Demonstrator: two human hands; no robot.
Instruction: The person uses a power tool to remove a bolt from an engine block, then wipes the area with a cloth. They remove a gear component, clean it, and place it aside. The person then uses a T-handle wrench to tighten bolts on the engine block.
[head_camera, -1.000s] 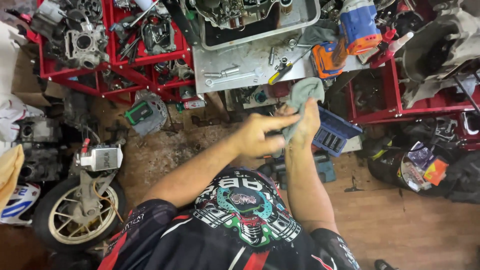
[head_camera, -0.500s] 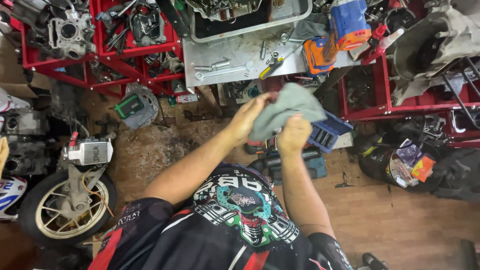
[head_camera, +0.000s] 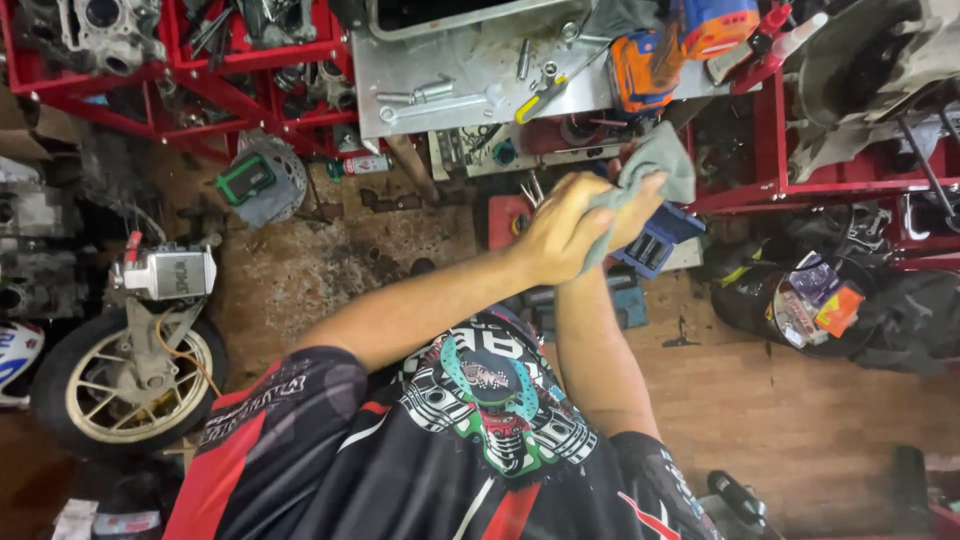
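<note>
The left hand (head_camera: 560, 235) now covers the right hand (head_camera: 630, 205), bunching the grey rag (head_camera: 660, 160).

There is just one camera, worn on the person's head. It looks almost straight down, so the person's own printed shirt (head_camera: 480, 420) fills the bottom of the picture, very close. Both arms reach up from the shirt toward the middle, still near the camera. Farther away, above the shirt, lies the metal tray (head_camera: 470, 70) on the red rack (head_camera: 180, 75) at the top edge. Left of the shirt, low on the floor, sits a motorcycle wheel (head_camera: 125, 375).
</note>
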